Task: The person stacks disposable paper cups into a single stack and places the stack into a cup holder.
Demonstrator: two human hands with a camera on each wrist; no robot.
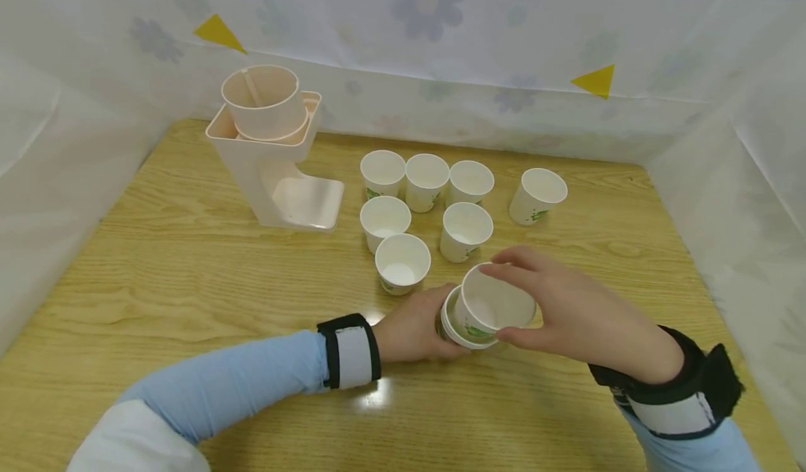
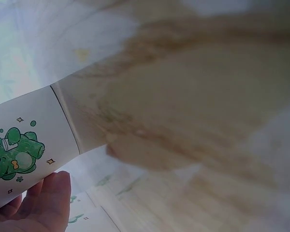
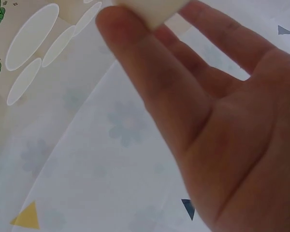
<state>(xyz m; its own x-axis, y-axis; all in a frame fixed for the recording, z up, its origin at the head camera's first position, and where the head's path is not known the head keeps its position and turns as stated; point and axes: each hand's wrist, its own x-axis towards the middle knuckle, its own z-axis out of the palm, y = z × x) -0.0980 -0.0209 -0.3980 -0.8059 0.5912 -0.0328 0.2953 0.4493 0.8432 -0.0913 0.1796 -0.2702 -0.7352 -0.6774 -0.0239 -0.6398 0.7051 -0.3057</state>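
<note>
My left hand (image 1: 418, 325) holds a short stack of white paper cups (image 1: 474, 342) from its left side, near the table's front. Into the stack's mouth dips the lower part of a tilted paper cup (image 1: 494, 297), which my right hand (image 1: 557, 304) grips at its rim between thumb and fingers. In the left wrist view, curled fingers (image 2: 46, 198) lie against a cup wall printed with a green cartoon animal (image 2: 17, 152); much of that view is blurred. The right wrist view shows only a corner of the gripped cup (image 3: 152, 9) beyond the thumb.
Several upright paper cups, such as the near one (image 1: 403, 266), stand behind my hands. One cup (image 1: 538, 196) stands apart at the right. A pale pink stand (image 1: 252, 171) with a round container (image 1: 267, 112) is at the back left. White patterned sheeting (image 1: 441, 59) encloses the wooden table (image 1: 252, 290).
</note>
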